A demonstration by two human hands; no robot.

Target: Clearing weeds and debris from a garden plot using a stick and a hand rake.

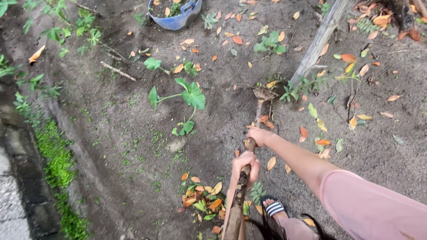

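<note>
A: Head view, looking down at bare soil. I log both hands on one rake (249,146). Its wooden handle runs from the bottom centre of the frame up to the fan-shaped head (264,94), which rests on the ground just right of centre, upper half.

B: Grip state?

A: Left hand (245,165) clenched around the handle, lower down, knuckles up. Right hand (259,135) wrapped around the handle higher up, nearer the head, with its arm coming in from the lower right in a pink sleeve (373,204).

B: What lies around the head?

A: Orange and yellow leaves (323,142) scattered on the soil to the right of the handle. A grey log (319,40) slants from the head's right side towards the top edge. A small heap of leaves (202,202) sits left of the handle, bottom centre.

B: Anything else I should note?

A: A broad-leaved plant (192,95) stands left of the head, centre frame. A blue tub (175,18) sits at the top edge, with leaves inside. A foot in a striped sandal (274,208) shows at the bottom, just right of the handle. Moss (53,155) lines a stone kerb (13,195) at lower left.
</note>
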